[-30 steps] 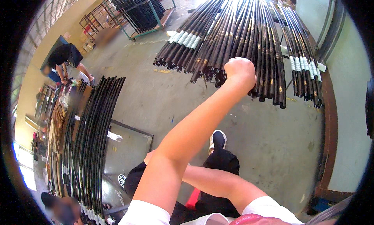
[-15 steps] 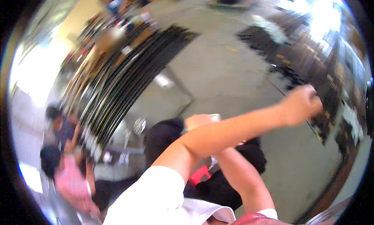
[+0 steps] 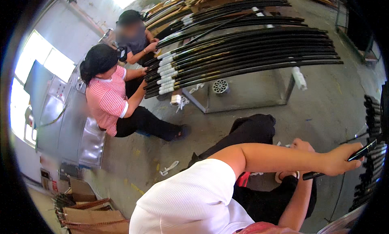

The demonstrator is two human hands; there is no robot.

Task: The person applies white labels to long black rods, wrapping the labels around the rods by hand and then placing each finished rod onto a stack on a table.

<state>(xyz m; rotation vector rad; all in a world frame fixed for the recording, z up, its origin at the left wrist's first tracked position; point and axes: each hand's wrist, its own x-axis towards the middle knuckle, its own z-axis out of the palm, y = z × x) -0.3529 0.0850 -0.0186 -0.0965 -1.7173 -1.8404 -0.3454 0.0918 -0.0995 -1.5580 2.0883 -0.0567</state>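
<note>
My left hand (image 3: 343, 159) reaches far to the right, its fingers wrapped round a slim, glossy black pole (image 3: 362, 151). The pole's near end shows below my left forearm. Its other end merges with a bundle of dark poles (image 3: 372, 153) at the right rim. My right hand (image 3: 302, 145) shows just beyond my left forearm, which crosses over the right arm. Its fingers are curled, and what they hold, if anything, is hidden. A small red thing (image 3: 243, 179) lies low beside my black-trousered legs, partly behind my left arm.
A metal stand (image 3: 243, 108) carries rows of black poles (image 3: 251, 51) with white-wrapped ends. Two people work at those ends, one in a striped shirt (image 3: 106, 88). A round perforated metal piece (image 3: 220, 86) stands below the poles. White scraps (image 3: 169, 168) lie on the floor; cardboard (image 3: 91, 217) is stacked lower left.
My view has swung left, bringing the two people and pole rack nearer the middle. My left hand now grips a black pole. My right hand has moved rightward in the picture.
</note>
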